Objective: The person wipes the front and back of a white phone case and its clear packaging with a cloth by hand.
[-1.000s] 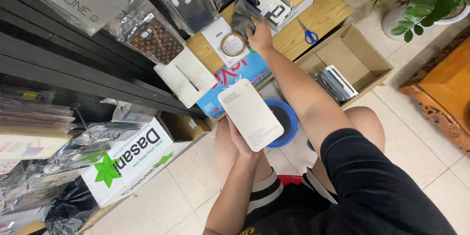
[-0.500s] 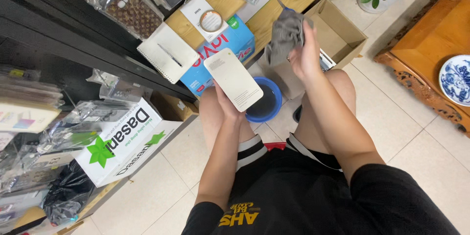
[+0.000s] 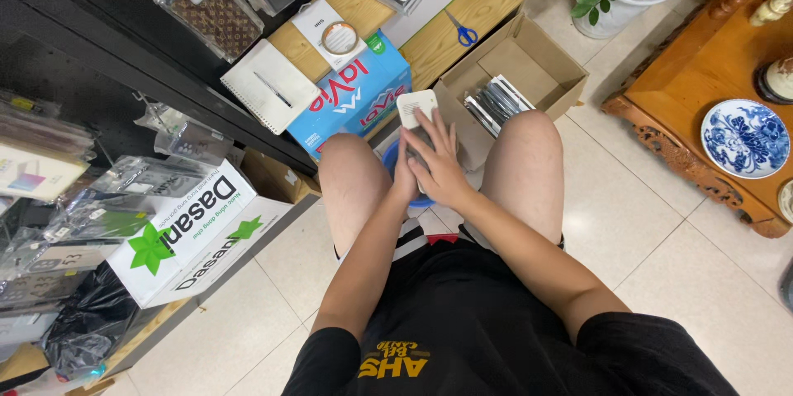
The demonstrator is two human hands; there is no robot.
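At the bottom of the frame a person sits in a black shirt and shorts, knees apart, forearms reaching up toward the centre. Just above centre the right hand lies flat over a grey cloth, fingers spread, pressing it against a white phone case. The left hand is beneath, mostly hidden; it seems to cradle the case from below, though its grip cannot be made out. The case sits between the knees, over a blue bowl on the floor, its upper end poking out past the fingertips.

To wipe well, I would keep the lower hand steady as a backing and move the cloth with even palm pressure, without bending the thin case.

Farther up stand a blue carton and an open cardboard box. At the top, a wooden bench carries blue scissors and a tape roll.
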